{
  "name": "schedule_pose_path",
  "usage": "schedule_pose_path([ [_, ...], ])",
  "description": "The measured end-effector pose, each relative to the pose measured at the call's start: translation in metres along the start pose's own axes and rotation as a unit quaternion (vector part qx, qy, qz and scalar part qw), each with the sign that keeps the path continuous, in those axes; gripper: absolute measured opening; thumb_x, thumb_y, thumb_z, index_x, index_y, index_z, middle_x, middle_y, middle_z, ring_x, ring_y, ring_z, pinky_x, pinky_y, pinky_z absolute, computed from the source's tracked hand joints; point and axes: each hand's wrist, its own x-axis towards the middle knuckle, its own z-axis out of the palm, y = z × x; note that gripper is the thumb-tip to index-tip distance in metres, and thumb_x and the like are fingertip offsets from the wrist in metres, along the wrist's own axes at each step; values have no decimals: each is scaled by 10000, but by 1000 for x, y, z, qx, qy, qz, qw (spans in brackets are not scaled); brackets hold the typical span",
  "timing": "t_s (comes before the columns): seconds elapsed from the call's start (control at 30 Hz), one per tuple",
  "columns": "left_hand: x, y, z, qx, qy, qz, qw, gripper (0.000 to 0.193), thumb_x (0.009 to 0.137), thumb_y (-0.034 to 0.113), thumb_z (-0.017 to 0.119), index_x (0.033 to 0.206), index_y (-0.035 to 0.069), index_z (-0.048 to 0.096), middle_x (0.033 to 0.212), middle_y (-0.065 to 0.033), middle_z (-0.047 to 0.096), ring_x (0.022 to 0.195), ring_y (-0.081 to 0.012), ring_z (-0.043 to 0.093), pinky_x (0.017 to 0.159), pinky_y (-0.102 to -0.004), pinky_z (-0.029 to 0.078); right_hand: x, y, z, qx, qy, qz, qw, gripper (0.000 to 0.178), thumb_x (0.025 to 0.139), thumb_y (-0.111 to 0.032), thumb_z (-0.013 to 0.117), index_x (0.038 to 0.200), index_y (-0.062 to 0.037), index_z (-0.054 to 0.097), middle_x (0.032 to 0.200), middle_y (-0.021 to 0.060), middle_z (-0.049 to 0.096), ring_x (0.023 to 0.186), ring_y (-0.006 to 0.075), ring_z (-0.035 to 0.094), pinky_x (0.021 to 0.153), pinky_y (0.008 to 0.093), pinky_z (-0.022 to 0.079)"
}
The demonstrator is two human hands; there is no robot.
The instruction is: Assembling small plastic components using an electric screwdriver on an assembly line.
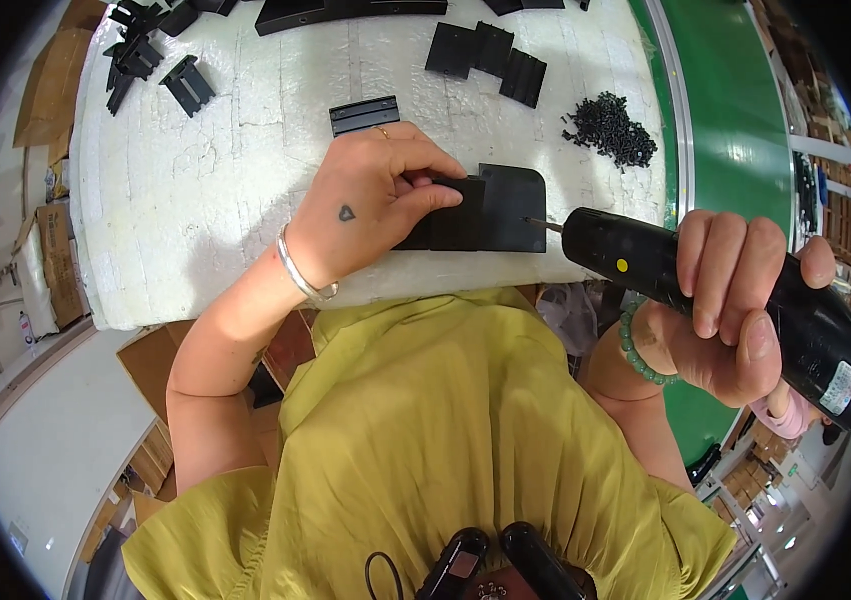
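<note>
My right hand is wrapped round a black electric screwdriver. Its thin bit points left, with the tip over the right part of a flat black plastic panel. On the panel's left part, my left hand pinches a smaller black plastic piece between thumb and fingers. The palm and fingers hide some of that piece and the panel's left end. Just beyond my left hand lies a ribbed black block.
A pile of small black screws lies at the right of the white padded table. Flat black plates are farther back, and black brackets stand at the far left. A green surface runs along the right, beyond a metal rail.
</note>
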Motion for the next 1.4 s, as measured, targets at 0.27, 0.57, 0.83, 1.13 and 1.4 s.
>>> schedule_pose_path([
  [0.27, -4, 5, 1, 89, 3, 35, 995, 298, 708, 3, 694, 993, 35, 615, 928, -72, 558, 689, -172, 516, 648, -251, 439, 0, 0, 0, 7, 10, 2, 1000, 414, 748, -144, 528, 1144, -106, 415, 614, -67, 429, 500, 35, 418, 549, 201, 341],
  [0.57, -1, 5, -4, 253, -12, 25, 967, 391, 760, 290, 687, 1042, 51, 561, 768, -133, 586, 728, -310, 566, 640, -379, 450, 9, 5, 21, 18, 14, 10, 1000, 417, 709, -44, 540, 1108, -109, 436, 585, -45, 431, 457, 57, 411, 475, 184, 342],
  [0.83, 3, 7, 8, 117, -13, 15, 993, 296, 707, 244, 727, 919, 108, 570, 678, -94, 558, 675, -281, 544, 636, -365, 422, 12, 6, 27, -16, -15, 22, 1000, 442, 719, -53, 551, 1135, -125, 420, 594, -38, 426, 460, 70, 411, 491, 205, 352],
  [1.13, 12, -7, 13, 141, 2, 24, 990, 282, 703, 223, 726, 929, 133, 583, 788, -85, 589, 784, -280, 563, 686, -376, 444, 14, 25, 32, -43, -33, 11, 998, 431, 741, -67, 554, 1137, -134, 398, 604, -17, 426, 466, 104, 409, 518, 257, 362],
  [1.4, 12, -8, 13, 131, -1, 7, 991, 280, 703, 223, 724, 924, 128, 581, 795, -85, 596, 812, -285, 575, 693, -382, 448, 19, 32, 42, -65, -14, 46, 997, 342, 741, -56, 574, 1024, -115, 391, 598, 1, 439, 462, 115, 407, 514, 274, 364],
])
